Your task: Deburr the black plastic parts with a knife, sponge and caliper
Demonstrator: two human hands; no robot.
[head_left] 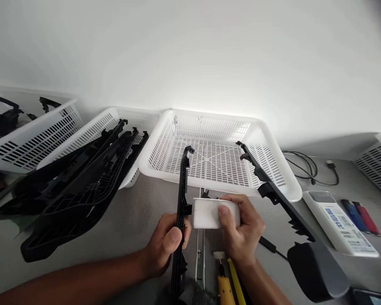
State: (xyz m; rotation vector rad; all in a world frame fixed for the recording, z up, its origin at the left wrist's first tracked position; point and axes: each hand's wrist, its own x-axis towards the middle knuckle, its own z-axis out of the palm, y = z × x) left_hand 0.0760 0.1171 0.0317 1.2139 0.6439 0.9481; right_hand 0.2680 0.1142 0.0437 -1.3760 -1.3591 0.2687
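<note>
My left hand (165,241) is wrapped round a long black plastic trim piece (182,186), which stands nearly upright in view with its hooked tip over the front rim of the white basket (206,182). Between the thumb and fingers of my right hand (243,222) is a white rectangular block (211,213), its left end right beside a small tab on the trim piece; whether they touch I cannot tell. A second black trim piece (282,199) leans across the basket's right rim, its wide end toward me.
At left, a white basket (114,112) holds several long black plastic parts (92,182); another basket (51,140) stands farther left. A white device with a label (339,224), blue and red lighters (355,216) and a coiled cable (311,169) lie right. A yellow-handled tool (225,290) lies near me.
</note>
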